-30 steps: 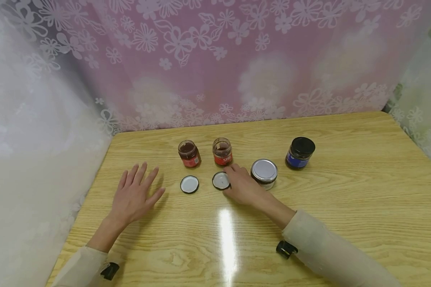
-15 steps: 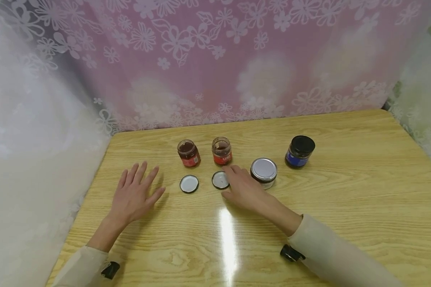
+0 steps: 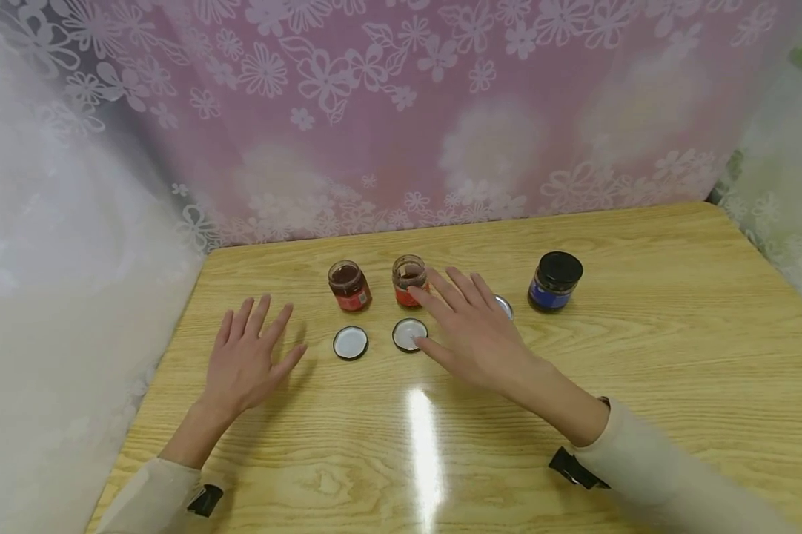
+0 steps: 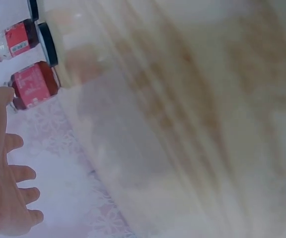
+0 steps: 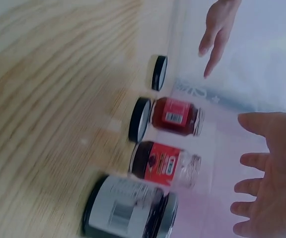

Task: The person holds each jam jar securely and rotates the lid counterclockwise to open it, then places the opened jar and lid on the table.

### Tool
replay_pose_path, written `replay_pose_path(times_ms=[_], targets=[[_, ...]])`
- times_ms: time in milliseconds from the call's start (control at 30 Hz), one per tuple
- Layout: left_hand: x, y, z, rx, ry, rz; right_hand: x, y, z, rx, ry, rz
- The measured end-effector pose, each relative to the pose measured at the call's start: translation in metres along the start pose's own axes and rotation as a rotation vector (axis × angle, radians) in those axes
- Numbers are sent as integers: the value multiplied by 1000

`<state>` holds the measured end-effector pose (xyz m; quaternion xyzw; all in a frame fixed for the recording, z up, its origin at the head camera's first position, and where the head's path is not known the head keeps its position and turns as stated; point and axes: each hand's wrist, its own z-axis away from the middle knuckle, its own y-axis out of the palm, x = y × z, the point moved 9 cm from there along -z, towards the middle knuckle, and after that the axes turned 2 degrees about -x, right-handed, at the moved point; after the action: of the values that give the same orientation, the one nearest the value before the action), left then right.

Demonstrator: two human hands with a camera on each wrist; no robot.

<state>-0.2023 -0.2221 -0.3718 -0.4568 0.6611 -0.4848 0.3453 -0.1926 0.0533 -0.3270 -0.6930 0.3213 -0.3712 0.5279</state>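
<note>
Plainly, your widest thing is the wooden worktop (image 3: pixel 641 356), backed along its far edge by a pink flowered curtain (image 3: pixel 441 111). Your right hand (image 3: pixel 471 326) is raised over the middle of the worktop, palm down, its fingers (image 3: pixel 464 285) straight and spread wide, holding nothing. Your left hand (image 3: pixel 244 360) lies flat toward the left edge, fingers (image 3: pixel 257 315) fanned and relaxed, also holding nothing.

A row of jars stands near the far edge. The silver-lidded jar (image 3: pixel 504 305) sits under your right hand, so only a sliver of its lid shows from the head view; the right wrist view shows it (image 5: pixel 128 213) standing with its lid on. To its right, apart from the hand, is the black-lidded jar (image 3: pixel 556 280) with a blue label. To its left stand two uncapped red-labelled jars: the right red jar (image 3: pixel 408 278), just beside your forefinger, and the left red jar (image 3: pixel 349 285).

In front of them two loose lids lie upturned: the right loose lid (image 3: pixel 409 334), just beside your thumb, though I cannot tell whether you touch it, and the left loose lid (image 3: pixel 350 342).

By my reading, you are between grasps, with two jars uncapped and two capped. Taking the silver-lidded jar would call for lowering the palm and curling the fingers round its lid, with your left hand brought across to steady the glass.
</note>
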Motion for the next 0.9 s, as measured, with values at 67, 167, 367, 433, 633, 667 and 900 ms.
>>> replay_pose_path(times_ms=[67,167,367,433,633,667,900], targets=[[-2,-4,-2,-21,8,-3,-8,-2,1,-1,9,9],[-7,-9,-6,-28,12,1,-22,-3,2,-4,30,11],[-17,-12,-13,-6,16,-4,-51,-9,10,-39,88,30],[-20,-13,-14,-4,18,-5,-59,-12,12,-48,106,40],[-29,-15,-17,1,26,1,-80,-14,20,-22,162,59],[-31,-16,-18,-2,29,1,-83,-14,21,-16,167,63],[-45,-16,-23,-14,63,-6,-101,-15,31,-7,200,85]])
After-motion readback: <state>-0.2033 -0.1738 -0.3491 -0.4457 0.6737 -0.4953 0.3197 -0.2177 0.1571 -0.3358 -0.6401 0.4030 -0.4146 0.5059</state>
